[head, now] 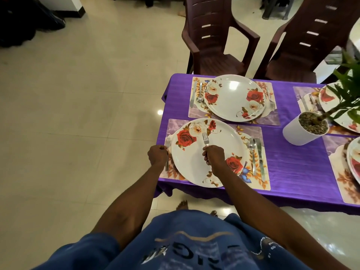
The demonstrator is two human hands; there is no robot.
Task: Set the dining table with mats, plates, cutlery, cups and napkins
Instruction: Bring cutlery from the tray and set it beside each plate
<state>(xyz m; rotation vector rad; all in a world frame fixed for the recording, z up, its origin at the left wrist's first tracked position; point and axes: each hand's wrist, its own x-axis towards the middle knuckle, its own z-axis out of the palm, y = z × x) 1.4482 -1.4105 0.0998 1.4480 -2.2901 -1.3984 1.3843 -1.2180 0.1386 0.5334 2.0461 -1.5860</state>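
The left hand (158, 155) is gripping a fork (167, 151) beside the near plate (206, 152); the right hand (214, 155) is pinching a second fork (205, 139) over it. Mats, plates and cutlery are lying in place; cups and napkins are missing. A purple-clothed desk (292, 152), plant pot (305, 129) and chairs (214, 36) are surrounding them.

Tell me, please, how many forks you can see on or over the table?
3: one fork under the left hand beside the near plate, one gripped by the right hand over that plate, one right of the far plate. The plant may hide others.
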